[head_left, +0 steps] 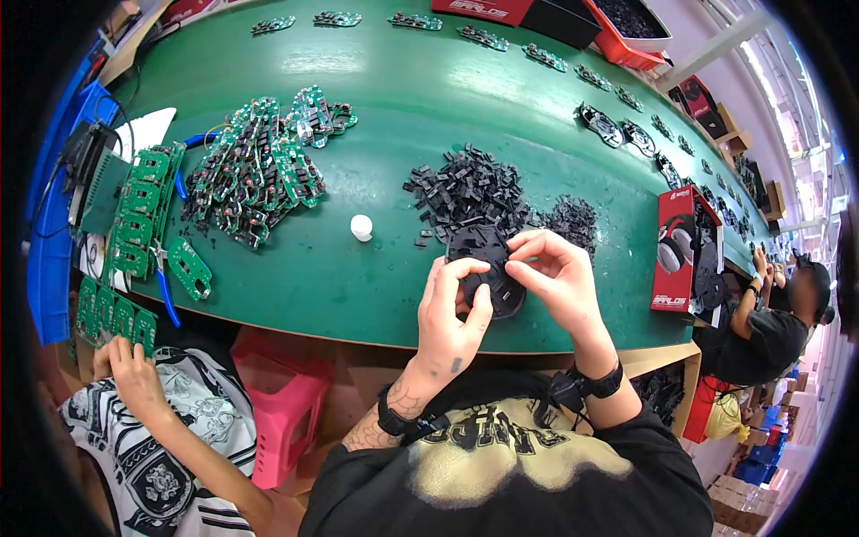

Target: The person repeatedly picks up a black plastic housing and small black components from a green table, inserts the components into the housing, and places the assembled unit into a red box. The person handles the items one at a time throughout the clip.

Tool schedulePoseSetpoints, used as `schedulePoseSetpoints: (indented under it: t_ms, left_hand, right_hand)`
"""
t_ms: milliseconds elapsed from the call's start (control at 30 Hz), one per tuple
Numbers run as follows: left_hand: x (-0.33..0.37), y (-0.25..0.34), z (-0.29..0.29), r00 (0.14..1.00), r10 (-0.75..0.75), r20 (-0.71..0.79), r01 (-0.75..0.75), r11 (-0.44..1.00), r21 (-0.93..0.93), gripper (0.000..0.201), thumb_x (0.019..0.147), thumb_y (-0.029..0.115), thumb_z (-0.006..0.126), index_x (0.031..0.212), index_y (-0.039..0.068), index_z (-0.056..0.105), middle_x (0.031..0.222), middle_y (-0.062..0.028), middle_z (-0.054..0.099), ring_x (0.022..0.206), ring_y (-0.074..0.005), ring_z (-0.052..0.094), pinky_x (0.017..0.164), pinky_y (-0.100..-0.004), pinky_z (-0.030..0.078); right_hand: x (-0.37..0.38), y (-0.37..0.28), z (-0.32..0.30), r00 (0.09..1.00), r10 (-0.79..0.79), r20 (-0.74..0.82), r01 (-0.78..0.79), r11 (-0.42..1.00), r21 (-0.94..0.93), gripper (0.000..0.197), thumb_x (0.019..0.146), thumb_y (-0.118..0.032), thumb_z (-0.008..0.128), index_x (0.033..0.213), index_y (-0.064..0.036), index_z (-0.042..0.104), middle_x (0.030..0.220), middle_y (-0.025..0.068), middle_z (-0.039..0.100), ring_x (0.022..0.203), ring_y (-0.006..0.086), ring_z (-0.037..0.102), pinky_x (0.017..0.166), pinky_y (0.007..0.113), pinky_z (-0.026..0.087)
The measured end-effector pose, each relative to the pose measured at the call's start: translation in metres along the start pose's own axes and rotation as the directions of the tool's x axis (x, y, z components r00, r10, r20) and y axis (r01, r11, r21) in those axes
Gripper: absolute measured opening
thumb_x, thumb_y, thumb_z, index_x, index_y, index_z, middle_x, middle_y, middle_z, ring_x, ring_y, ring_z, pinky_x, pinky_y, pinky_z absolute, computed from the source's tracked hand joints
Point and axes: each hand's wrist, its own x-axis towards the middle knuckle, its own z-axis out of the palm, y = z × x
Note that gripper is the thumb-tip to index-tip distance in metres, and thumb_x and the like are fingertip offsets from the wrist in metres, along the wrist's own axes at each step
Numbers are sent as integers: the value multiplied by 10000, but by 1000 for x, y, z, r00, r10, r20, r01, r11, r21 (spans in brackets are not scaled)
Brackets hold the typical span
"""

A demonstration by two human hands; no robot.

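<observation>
Close to the table's front edge I hold a round black plastic housing (pixel 481 249) with cut-outs. My left hand (pixel 450 309) grips its left and near side, thumb and fingers curled onto it. At the housing's right edge my right hand (pixel 557 279) has thumb and forefinger pinched together; whatever is between the fingertips is too small or hidden to make out. Just beyond the housing lies a heap of small black rectangular plastic pieces (pixel 470 190). Beside it, to the right, is a pile of finer black pieces (pixel 573 220).
Left on the green table (pixel 376 295) are a heap of green circuit boards (pixel 252 170), a white round cap (pixel 361 228) and blue-handled pliers (pixel 166 295). A red box (pixel 673 255) stands right. Boards line the far side. A co-worker's hand (pixel 130 371) holds a board panel at left.
</observation>
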Motion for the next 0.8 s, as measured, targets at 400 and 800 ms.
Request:
schedulePoseSetpoints:
  t_ms: [400,800]
  left_hand:
    - [1,6,-2,997,66,37,-68,995,73,240,860,-4,636,1089,30,576,979,4,543,626,-24,449,741,-201,461]
    - [3,-4,5,990,137,-32,-139,986,-91,520,844,41,674,1302,78,429,1368,-159,389,951,-173,600,690,-246,549]
  right_hand:
    - [-2,-1,-6,946,239,218,-308,872,381,303,859,-35,666,1144,-9,569,1050,44,635,956,104,598,875,269,492]
    - [-8,1,-25,960,176,217,-231,938,260,338,871,-61,664,1191,30,604,1114,85,657,1010,126,616,932,282,489]
